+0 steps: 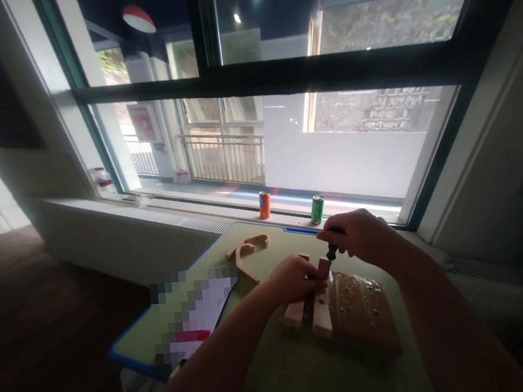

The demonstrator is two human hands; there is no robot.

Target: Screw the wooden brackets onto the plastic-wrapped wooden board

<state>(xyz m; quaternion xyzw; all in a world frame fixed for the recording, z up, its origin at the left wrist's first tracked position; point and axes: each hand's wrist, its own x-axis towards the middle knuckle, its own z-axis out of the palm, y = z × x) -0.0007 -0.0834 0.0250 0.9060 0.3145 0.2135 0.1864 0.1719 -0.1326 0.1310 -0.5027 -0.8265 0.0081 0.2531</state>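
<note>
A screwdriver with a dark handle stands steeply in my right hand, whose fingers wrap round its top. Its tip points down at the far part of a light wooden strip. My left hand is closed on this strip close to the tip; whether a screw is there is hidden. A second wooden strip lies to the left, partly under my left hand. Both strips rest by a brown wooden board with shiny raised spots. Two curved wooden pieces lie beyond my left forearm.
The light green table has a blue edge. Papers, partly blurred out, lie on its left. An orange can and a green can stand on the windowsill behind. A radiator runs below the window.
</note>
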